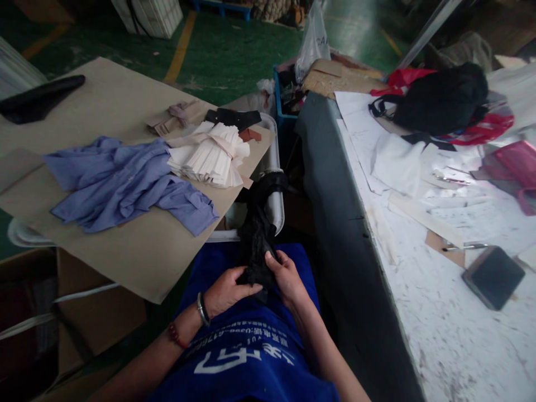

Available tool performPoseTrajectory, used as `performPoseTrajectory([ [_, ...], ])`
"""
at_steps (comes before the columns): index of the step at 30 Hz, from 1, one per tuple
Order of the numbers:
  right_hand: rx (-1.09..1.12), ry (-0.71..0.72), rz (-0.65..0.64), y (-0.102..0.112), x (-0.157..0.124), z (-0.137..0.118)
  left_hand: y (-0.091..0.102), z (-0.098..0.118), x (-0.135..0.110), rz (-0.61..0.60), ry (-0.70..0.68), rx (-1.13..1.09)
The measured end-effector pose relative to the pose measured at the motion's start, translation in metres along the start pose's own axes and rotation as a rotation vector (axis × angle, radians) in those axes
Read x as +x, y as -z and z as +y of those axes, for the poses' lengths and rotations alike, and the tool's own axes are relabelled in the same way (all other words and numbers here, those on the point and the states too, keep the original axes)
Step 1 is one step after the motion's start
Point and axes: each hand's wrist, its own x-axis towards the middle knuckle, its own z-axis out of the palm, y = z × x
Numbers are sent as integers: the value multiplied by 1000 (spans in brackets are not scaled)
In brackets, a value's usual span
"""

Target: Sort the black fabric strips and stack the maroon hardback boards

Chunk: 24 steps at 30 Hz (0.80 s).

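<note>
Head view, down onto the lap: left hand [228, 290] and right hand [288, 279] close together over a blue apron [247, 346], both pinching the near end of a black cloth [255, 240]. Left thumb on top, fingers curled under; right fingers wrapped round the cloth's right edge. Cloth bunched and crumpled, running from the hands away from the body up to a white rim [277, 206], far end draped over it. Bangle [203, 309] on the left wrist, red beads [173, 335] a little further up the forearm.

Left of the hands, a brown board [125, 262] bearing a crumpled blue shirt [121, 190], a fanned stack of white pieces [209, 156] just beside the shirt, a black strip [232, 118] beyond the stack, and a dark piece [39, 100] at the far left corner.

Right of the hands and well apart from them, a white worktable [439, 324] strewn with paper, with a phone [493, 276] lying flat, a black bag [439, 97] at the far end and red bags [481, 131] beside it. Green floor [226, 56] beyond.
</note>
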Motion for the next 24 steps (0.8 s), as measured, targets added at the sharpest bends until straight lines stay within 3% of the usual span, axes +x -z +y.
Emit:
performPoseTrajectory([
  [4,-80,17,-3,-1,1,-8,0,4,0,18,-27,164],
  [10,-184,-73,-82,-14,18,-17,-9,15,0,152,-151,413],
  [16,-97,-175,62,-13,33,0,-9,18,1,67,-157,277],
  [24,-1,-220,102,-12,40,2,-9,11,3,-119,-41,-36],
])
